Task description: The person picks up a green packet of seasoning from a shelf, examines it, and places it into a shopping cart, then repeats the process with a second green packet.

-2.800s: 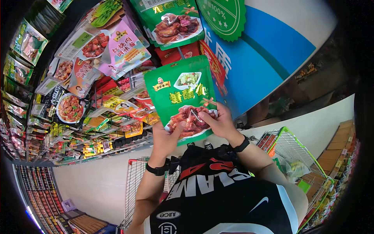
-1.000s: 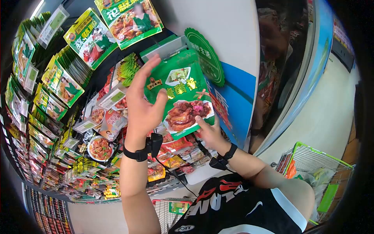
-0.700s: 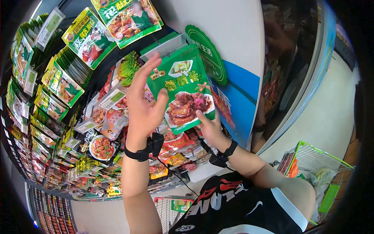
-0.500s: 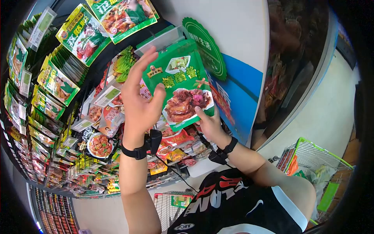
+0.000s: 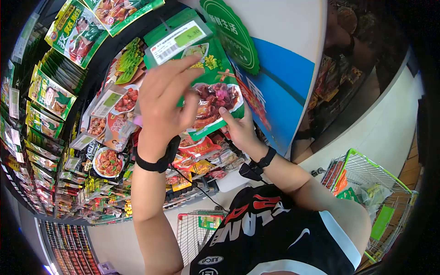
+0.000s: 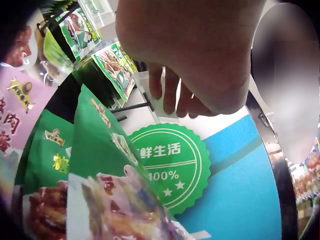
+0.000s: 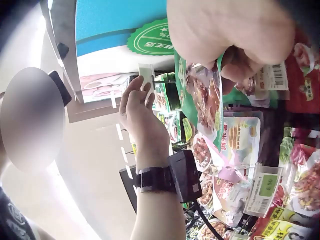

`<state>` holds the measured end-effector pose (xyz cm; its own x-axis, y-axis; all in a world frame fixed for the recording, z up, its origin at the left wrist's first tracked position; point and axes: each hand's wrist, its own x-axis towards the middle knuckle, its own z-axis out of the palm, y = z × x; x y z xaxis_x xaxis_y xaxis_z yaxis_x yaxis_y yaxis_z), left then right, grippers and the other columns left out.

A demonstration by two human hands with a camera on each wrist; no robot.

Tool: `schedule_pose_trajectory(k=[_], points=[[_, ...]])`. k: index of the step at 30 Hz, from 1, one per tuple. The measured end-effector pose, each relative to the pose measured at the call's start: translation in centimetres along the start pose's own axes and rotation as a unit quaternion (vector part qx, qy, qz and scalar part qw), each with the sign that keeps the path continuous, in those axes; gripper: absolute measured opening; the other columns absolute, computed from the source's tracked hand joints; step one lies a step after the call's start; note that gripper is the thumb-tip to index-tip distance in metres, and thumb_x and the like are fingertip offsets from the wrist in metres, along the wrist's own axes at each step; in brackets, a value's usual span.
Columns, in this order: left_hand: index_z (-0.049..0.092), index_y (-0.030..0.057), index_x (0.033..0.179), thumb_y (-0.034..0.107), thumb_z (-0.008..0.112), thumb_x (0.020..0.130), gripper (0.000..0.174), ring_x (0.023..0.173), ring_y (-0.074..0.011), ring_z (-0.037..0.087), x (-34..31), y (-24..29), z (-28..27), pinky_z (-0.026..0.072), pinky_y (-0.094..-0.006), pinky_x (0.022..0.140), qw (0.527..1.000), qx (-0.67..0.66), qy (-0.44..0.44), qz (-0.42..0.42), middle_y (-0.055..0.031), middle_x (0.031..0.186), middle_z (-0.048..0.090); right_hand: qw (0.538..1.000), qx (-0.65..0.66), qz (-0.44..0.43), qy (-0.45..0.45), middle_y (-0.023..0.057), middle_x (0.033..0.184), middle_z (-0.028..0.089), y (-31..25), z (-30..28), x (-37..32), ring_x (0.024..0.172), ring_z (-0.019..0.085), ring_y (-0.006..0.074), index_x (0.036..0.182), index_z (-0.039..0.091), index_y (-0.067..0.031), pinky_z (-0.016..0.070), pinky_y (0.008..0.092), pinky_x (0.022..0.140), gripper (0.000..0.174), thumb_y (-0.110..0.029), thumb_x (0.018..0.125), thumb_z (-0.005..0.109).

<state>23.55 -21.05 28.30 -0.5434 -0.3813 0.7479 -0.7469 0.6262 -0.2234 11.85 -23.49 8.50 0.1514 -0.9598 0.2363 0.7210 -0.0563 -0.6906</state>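
Note:
My right hand (image 5: 243,130) grips the lower right edge of a green seasoning pouch (image 5: 213,103), thumb on the front. The pouch pictures glazed meat on a white plate. My left hand (image 5: 165,91) is raised over the pouch's upper left, fingers bent and thumb apart from them. Its fingertips lie at the lower edge of a price tag (image 5: 178,42) reading 5.30, in a clear holder. In the right wrist view the left hand (image 7: 142,117) reaches that tag holder (image 7: 146,75). Left fingers hide part of the pouch's lettering.
Racks of hanging seasoning packets (image 5: 52,94) fill the left. A round green sign (image 5: 231,34) and a blue-white panel (image 5: 279,68) stand behind the pouch. Shopping carts stand at the right (image 5: 366,183) and below (image 5: 197,229).
Both hands held the pouch at first; the left hand let go and rose toward the price tag. The tag now tilts up, its face readable. The right hand kept its grip.

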Motion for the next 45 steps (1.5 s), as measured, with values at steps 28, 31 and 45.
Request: schedule_pose_trajectory(k=[28,31,45], points=[[0.056,0.0075,0.138,0.022,0.074,0.083,0.06,0.132,-0.0403,0.051,0.1,-5.9,7.2,0.0408,-0.0496,0.111,0.976,0.161,-0.099,-0.11,-0.0193,0.15,0.049,0.871,0.207,0.315,-0.315,0.0001,0.079,0.056,-3.8,0.1,-10.0,0.066,0.054,0.0088,0.104,0.054,-0.0089,0.0407,0.0231,0.056,0.007,-0.006,0.1,0.059],[0.051,0.0096,0.143,0.02,0.074,0.082,0.066,0.141,-0.0406,0.041,0.2,-7.5,9.1,0.037,-0.0531,0.114,0.966,0.2,-0.108,-0.127,-0.0167,0.161,0.035,0.864,0.18,0.308,-0.356,-0.0007,0.077,0.054,-4.2,0.1,-10.6,0.064,0.049,0.0075,0.1,0.052,-0.0079,0.0373,0.0226,0.055,0.005,-0.009,0.102,0.057],[0.058,0.0156,0.14,0.008,0.069,0.081,0.06,0.142,-0.0347,0.043,-0.4,-5.4,10.9,0.0363,-0.0501,0.115,0.939,0.224,-0.184,-0.184,-0.0148,0.151,0.049,0.91,0.089,0.246,-0.321,-0.0044,0.075,0.051,-7.0,-2.1,-14.3,0.063,0.043,0.0032,0.097,0.055,-0.0074,0.0329,0.0202,0.056,0.006,-0.007,0.1,0.06]])
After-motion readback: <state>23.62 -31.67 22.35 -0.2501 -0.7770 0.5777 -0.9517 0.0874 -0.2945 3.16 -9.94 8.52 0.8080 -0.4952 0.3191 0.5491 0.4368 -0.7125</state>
